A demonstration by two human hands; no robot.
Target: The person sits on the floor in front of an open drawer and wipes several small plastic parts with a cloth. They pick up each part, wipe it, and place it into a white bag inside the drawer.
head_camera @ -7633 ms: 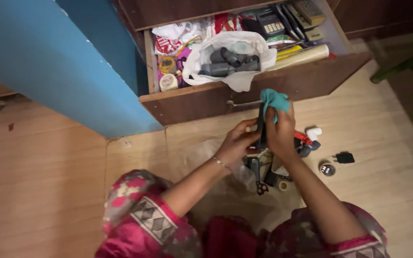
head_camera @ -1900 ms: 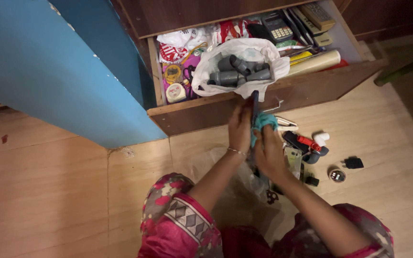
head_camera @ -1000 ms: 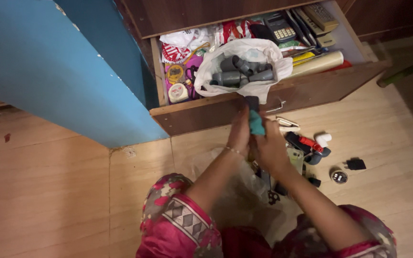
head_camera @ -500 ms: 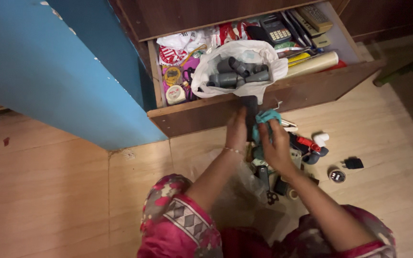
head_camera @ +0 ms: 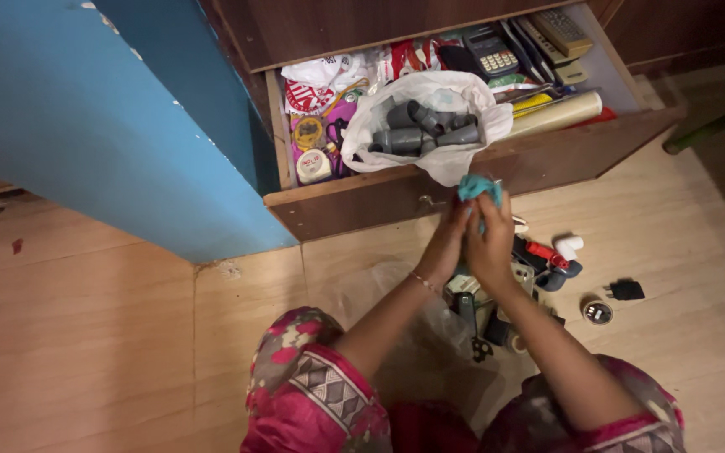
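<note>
Together, both hands meet above the floor: left hand and right hand clenched around a teal cloth, poking out at 12 o'clock. Beyond, at 11, the open drawer holds a white bag.

Whatever the left hand and right hand press between them is hidden under the teal cloth. The drawer runs off the top edge. Small dark items on the floor are too small to identify.
</note>
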